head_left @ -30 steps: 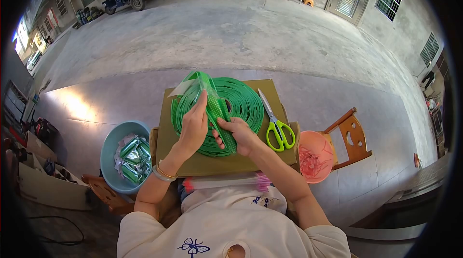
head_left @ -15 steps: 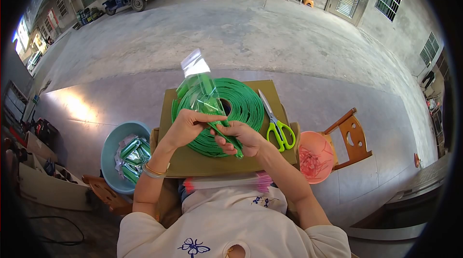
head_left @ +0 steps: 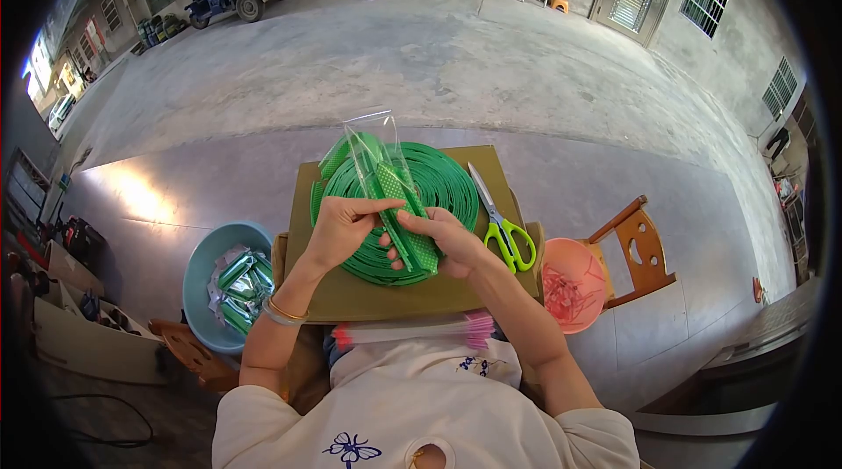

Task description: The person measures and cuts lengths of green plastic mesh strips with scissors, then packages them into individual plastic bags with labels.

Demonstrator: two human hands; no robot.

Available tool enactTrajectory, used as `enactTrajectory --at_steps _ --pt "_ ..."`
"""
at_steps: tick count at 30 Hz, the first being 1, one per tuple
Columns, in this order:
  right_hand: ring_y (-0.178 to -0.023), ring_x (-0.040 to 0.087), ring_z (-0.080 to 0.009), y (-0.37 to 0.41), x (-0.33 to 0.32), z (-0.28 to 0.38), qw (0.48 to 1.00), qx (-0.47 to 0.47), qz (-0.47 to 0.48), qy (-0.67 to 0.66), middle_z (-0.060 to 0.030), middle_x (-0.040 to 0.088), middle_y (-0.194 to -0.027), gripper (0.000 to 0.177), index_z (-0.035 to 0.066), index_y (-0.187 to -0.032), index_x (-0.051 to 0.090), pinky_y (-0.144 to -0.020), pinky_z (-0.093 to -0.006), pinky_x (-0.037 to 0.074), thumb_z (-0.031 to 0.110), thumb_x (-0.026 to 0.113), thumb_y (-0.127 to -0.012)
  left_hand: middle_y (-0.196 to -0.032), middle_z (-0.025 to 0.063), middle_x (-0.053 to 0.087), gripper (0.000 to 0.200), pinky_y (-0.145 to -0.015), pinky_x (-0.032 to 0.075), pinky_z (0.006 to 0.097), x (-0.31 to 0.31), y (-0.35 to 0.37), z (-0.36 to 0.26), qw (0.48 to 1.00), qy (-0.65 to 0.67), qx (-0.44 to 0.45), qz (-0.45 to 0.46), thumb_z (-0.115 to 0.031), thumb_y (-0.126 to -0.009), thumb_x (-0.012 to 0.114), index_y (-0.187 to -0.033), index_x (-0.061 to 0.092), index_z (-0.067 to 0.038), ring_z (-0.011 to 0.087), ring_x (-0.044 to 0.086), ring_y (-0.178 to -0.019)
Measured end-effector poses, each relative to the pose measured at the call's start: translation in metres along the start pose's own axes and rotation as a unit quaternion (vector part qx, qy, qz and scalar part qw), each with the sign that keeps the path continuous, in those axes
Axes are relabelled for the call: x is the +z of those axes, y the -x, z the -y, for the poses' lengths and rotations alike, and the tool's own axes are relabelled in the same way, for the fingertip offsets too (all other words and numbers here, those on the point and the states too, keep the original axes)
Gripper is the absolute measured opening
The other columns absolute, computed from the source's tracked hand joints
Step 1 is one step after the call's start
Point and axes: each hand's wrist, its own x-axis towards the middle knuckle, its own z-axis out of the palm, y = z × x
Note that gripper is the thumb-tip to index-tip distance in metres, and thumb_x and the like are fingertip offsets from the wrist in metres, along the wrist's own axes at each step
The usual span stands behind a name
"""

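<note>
- The strips, a short green bundle, sat above the middle of the board, lifted off it and half inside the bag.
- The right hand pinched the bundle's lower end between thumb and fingers. The left hand was closed on the bag near its mouth, beside the bundle.
- The bag stood tilted toward the board's far edge, thin and clear, with its top end free. Judging by that, the film could crumple or fold over the bundle and jam it partway.
- The bundle looked loose and unbound. If the pinch slackened, single strips could fan out, catch the mouth of the bag, or drop.
- The coil lay right under both hands. A dropped strip would probably vanish among its green turns, and a dragging wrist might pull the outer turns loose.
- The scissors lay at the board's right edge, blades toward the far edge, near the right forearm. A nudge of the elbow might tip them off.
- The bowl stood just past that edge, the basin of packs past the left edge. The board seemed to rest on the lap, so a shifted knee might slide everything.
</note>
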Motion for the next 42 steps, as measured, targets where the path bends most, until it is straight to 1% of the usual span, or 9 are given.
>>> enactTrajectory --at_steps 3,6,12,19,24,27,30,39,42 --pt "-0.070 0.063 -0.0178 0.006 -0.007 -0.002 0.996 0.071 0.045 0.023 -0.0120 0.063 -0.087 0.026 -0.002 -0.103 0.054 -0.065 -0.0302 0.056 0.022 0.049 -0.092 -0.075 0.0055 0.067 0.036 -0.062 0.047 0.0192 0.005 -0.003 0.004 0.996 0.052 0.005 -0.069 0.012 -0.078 0.046 -0.102 0.067 -0.005 0.0059 0.059 -0.067" --pt "-0.070 0.064 -0.0190 0.000 -0.023 -0.006 0.989 0.089 0.114 0.002 -0.0135 0.064 -0.087 0.027 -0.003 -0.105 0.052 -0.064 -0.0306 0.056 0.021 0.049 -0.092 -0.076 0.0055 0.067 0.038 -0.062 0.047 0.0195 0.003 0.003 0.002 0.997 0.039 -0.026 0.067 0.013 -0.078 0.044 -0.103 0.066 -0.005 0.0060 0.060 -0.068" --pt "-0.073 0.065 -0.0219 0.002 -0.018 0.001 0.994 0.083 0.065 -0.023 -0.0162 0.064 -0.085 0.030 -0.007 -0.102 0.052 -0.065 -0.0318 0.057 0.021 0.046 -0.093 -0.077 0.0071 0.067 0.042 -0.062 0.049 0.0208 0.011 0.003 0.015 0.994 0.104 -0.004 -0.013 0.013 -0.078 0.043 -0.107 0.065 -0.007 0.0066 0.061 -0.072" --pt "-0.075 0.065 -0.0240 -0.005 -0.033 -0.023 0.993 -0.014 -0.048 0.103 -0.0187 0.063 -0.085 0.029 -0.008 -0.106 0.050 -0.066 -0.0308 0.056 0.017 0.045 -0.093 -0.088 0.0093 0.066 0.038 -0.073 0.053 0.0246 0.026 0.016 0.027 0.996 0.055 -0.062 0.032 0.013 -0.078 0.045 -0.109 0.062 -0.001 0.0119 0.062 -0.079" --pt "-0.078 0.064 -0.0243 0.000 -0.024 -0.046 0.905 -0.264 -0.141 0.301 -0.0167 0.063 -0.087 0.029 -0.002 -0.113 0.052 -0.065 -0.0300 0.053 0.013 0.054 -0.088 -0.098 0.0096 0.064 0.037 -0.079 0.053 0.0262 0.035 0.021 0.053 0.966 0.226 -0.123 -0.006 0.014 -0.079 0.044 -0.110 0.060 0.001 0.0130 0.061 -0.083" --pt "-0.092 0.061 -0.0302 0.002 -0.022 -0.047 0.719 -0.322 -0.188 0.587 -0.0149 0.064 -0.088 0.030 0.001 -0.111 0.056 -0.078 -0.0372 0.050 0.011 0.058 -0.084 -0.104 0.0109 0.062 0.040 -0.083 0.053 0.0299 0.036 0.022 0.059 0.959 0.256 -0.119 -0.004 0.016 -0.079 0.043 -0.114 0.057 0.002 0.0164 0.060 -0.092" --pt "-0.107 0.052 -0.0345 -0.005 -0.030 -0.051 0.546 -0.445 -0.172 0.689 -0.0136 0.064 -0.089 0.027 0.002 -0.106 0.059 -0.092 -0.0454 0.041 0.009 0.060 -0.080 -0.104 0.0114 0.061 0.042 -0.083 0.053 0.0308 0.038 0.024 0.054 0.956 0.275 -0.106 0.002 0.014 -0.081 0.046 -0.120 0.053 0.000 0.0162 0.060 -0.093" --pt "-0.126 0.035 -0.0355 -0.033 -0.042 -0.046 0.535 -0.391 -0.086 0.744 -0.0141 0.064 -0.090 0.034 -0.003 -0.106 0.056 -0.104 -0.0547 0.020 0.022 0.054 -0.084 -0.092 0.0062 0.061 0.066 -0.081 0.053 0.0282 0.042 0.029 0.041 0.935 0.324 -0.142 0.031 0.017 -0.079 0.043 -0.138 0.031 -0.011 0.0091 0.058 -0.082" --pt "-0.127 0.033 -0.0374 -0.049 -0.039 -0.046 0.540 -0.368 -0.075 0.753 -0.0139 0.064 -0.089 0.035 -0.001 -0.110 0.055 -0.105 -0.0546 0.017 0.025 0.051 -0.087 -0.088 0.0046 0.061 0.072 -0.079 0.053 0.0279 0.047 0.031 0.050 0.964 0.231 -0.130 0.023 0.019 -0.076 0.040 -0.139 0.029 -0.012 0.0078 0.057 -0.080"
